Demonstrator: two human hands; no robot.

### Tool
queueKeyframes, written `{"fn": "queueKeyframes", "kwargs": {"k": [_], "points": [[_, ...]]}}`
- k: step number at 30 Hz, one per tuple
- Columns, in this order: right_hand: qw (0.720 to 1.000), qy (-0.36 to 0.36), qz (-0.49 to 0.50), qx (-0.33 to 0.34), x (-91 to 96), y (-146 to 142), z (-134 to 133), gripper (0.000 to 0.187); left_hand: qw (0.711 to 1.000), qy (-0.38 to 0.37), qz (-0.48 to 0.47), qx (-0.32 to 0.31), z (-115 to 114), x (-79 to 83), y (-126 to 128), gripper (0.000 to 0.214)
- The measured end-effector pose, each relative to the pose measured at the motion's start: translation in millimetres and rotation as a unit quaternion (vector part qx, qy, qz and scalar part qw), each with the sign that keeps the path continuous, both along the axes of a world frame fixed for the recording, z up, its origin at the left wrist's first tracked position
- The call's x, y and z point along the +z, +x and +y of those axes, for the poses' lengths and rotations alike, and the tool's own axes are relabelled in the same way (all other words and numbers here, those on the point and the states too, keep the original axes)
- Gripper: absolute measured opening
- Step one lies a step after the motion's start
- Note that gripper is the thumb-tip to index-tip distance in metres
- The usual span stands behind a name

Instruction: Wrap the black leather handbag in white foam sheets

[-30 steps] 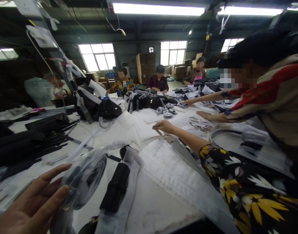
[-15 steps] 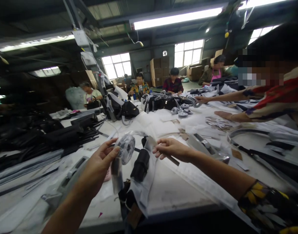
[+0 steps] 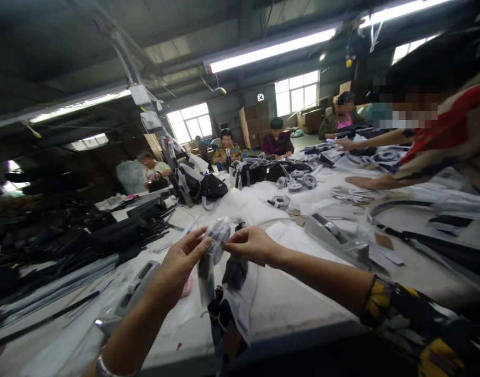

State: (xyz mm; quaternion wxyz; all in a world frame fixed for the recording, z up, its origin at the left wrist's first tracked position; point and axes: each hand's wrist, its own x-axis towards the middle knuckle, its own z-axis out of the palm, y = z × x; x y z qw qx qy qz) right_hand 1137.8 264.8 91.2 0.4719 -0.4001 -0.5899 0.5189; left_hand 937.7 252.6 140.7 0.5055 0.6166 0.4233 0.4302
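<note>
My left hand (image 3: 182, 264) is closed on a coiled strap (image 3: 219, 238) in clear plastic, with fingers and thumb at its left side. A wrapped length of the strap (image 3: 205, 280) hangs below. Against the coil's right side, my right hand (image 3: 251, 245) is pinched; what its fingertips hold, if anything, is too small to make out. Below the hands lies a dark rolled piece (image 3: 235, 272) on a white wrapping sheet (image 3: 249, 309), partly hidden by my right hand. A brown tag (image 3: 232, 339) hangs at the table's front edge.
Grey tape dispensers stand at left (image 3: 133, 290) and right (image 3: 330, 235). Black straps and pieces (image 3: 102, 225) cover the left side. Several wrapped coils (image 3: 297, 182) lie farther back. A co-worker's arm (image 3: 397, 180) reaches in from the right; other people sit across the table.
My right hand has moved left to the coil and now meets its right side. The coil in my left hand has turned more edge-on. The co-worker's far hand has moved away, leaving coils behind.
</note>
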Motion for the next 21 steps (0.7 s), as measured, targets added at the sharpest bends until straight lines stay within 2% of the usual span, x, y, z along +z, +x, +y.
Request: {"fn": "queueKeyframes", "kwargs": {"k": [2,4,7,10,16,18,21], "points": [[0.999,-0.007,0.042,0.004,5.6,-9.8,2.8,0.029,1.0,0.009,0.002,-0.008,-2.4,2.1,3.4,0.067],[0.993,-0.044,0.107,0.027,10.7,-14.8,2.5,0.029,1.0,0.018,0.001,-0.006,-4.6,3.9,5.4,0.067],[0.967,-0.109,0.193,0.126,14.9,-10.9,-4.7,0.031,1.0,0.025,0.006,0.002,-7.0,5.1,5.3,0.063],[0.948,-0.132,0.208,0.202,14.4,-2.8,-13.1,0.029,1.0,0.021,0.012,0.004,-8.0,4.8,4.7,0.063],[0.962,-0.14,0.205,0.109,13.0,-5.9,-15.6,0.019,1.0,0.022,0.005,-0.018,-8.7,6.1,9.3,0.063],[0.954,-0.149,0.228,0.124,16.4,-6.2,-16.4,0.017,1.0,0.021,0.01,-0.019,-8.9,7.8,9.8,0.064],[0.929,-0.198,0.285,0.131,22.9,-3.9,-19.4,0.02,0.999,0.035,0.023,-0.006,-7.4,8.9,8.1,0.063]]}}
